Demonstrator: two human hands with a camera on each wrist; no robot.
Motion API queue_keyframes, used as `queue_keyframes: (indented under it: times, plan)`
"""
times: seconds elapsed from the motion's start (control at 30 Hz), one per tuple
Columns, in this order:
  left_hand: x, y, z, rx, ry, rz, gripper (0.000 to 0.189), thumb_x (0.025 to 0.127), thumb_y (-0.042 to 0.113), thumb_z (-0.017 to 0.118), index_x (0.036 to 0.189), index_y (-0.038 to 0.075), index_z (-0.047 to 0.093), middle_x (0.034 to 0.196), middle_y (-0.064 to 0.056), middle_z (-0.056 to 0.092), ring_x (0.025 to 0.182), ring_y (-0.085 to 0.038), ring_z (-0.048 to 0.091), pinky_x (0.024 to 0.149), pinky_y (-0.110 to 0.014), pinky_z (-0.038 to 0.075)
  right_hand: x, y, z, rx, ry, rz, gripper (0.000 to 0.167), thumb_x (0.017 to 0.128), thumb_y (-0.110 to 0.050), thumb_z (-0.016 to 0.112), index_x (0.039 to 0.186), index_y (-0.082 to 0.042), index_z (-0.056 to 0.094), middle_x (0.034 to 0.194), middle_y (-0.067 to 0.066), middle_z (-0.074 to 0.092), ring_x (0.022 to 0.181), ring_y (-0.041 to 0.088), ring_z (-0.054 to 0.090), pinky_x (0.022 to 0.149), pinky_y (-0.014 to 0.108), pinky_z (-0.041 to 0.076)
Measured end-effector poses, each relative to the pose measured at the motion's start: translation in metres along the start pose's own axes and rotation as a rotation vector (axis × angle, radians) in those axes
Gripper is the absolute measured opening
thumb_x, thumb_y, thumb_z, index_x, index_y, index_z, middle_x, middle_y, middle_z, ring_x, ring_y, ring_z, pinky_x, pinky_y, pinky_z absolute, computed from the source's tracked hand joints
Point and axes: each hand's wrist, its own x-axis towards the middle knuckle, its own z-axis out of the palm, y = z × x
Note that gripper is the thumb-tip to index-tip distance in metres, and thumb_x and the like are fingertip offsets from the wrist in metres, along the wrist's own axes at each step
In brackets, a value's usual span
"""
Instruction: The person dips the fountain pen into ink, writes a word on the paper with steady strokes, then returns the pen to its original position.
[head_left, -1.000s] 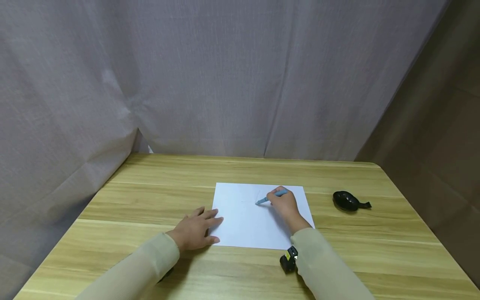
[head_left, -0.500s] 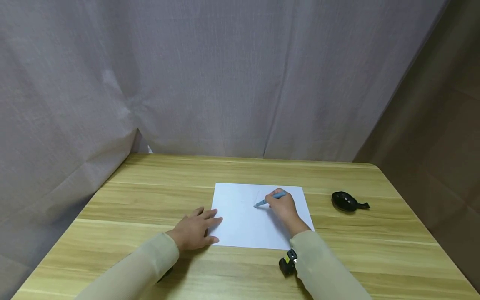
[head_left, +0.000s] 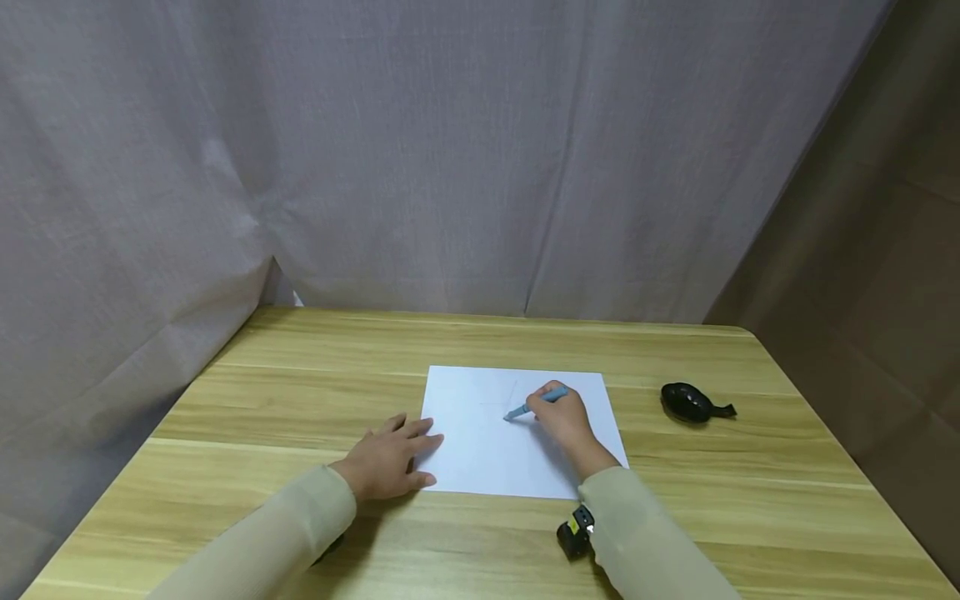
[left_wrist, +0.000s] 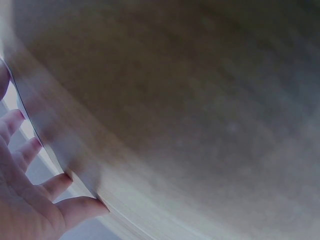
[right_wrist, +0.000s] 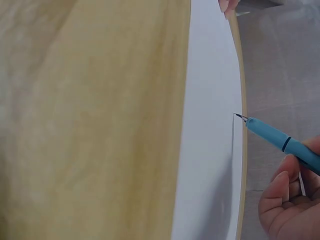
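Note:
A white sheet of paper (head_left: 480, 458) lies on the table, with a faint thin horizontal line and a slanted line near its upper middle. My right hand (head_left: 566, 421) pinches a blue fountain pen (head_left: 536, 402) and tilts it over the sheet. In the right wrist view, the metal nib of the fountain pen (right_wrist: 270, 134) touches the paper (right_wrist: 210, 100). My left hand (head_left: 386, 462) rests with spread fingers on the left edge of the sheet. The left wrist view shows that hand (left_wrist: 30, 195) from the palm side, thumb and fingertips along the paper's edge.
A glossy black object (head_left: 687, 403), rounded with a narrow tail, lies on the wooden table (head_left: 300, 375) right of the paper. A small black device (head_left: 575, 533) sits at the right wrist. Grey cloth (head_left: 420, 167) hangs behind the table.
The pen tip and right hand have moved slightly toward the person and a little left, and the slanted line on the paper shows more fully. My left hand keeps its place on the paper.

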Motion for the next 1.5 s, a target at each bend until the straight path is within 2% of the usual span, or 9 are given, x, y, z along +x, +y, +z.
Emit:
queue_keyframes:
  times: [0.87,1.5]
  plan:
    - [-0.001,-0.001,-0.003,0.005,-0.008,-0.008,0.059,0.092,0.049,0.059,0.145,0.024,0.047,0.155,-0.004,0.033,0.141,-0.043,0.026,0.096,-0.073,0.032,-0.011,-0.001,0.002,0.028,-0.047,0.0,0.006,0.079,-0.009,0.058,0.074,-0.007,0.059,0.059,0.0,0.056,0.057,0.014,0.044,0.053,0.024,0.034]
    - [0.0,0.0,-0.003,0.006,-0.009,-0.005,0.059,0.093,0.048,0.059,0.145,0.024,0.046,0.155,-0.004,0.033,0.141,-0.043,0.026,0.096,-0.073,0.032,-0.021,-0.004,0.0,-0.005,-0.091,-0.029,0.005,0.078,-0.008,0.058,0.073,-0.006,0.058,0.059,0.0,0.056,0.059,0.014,0.046,0.054,0.025,0.034]
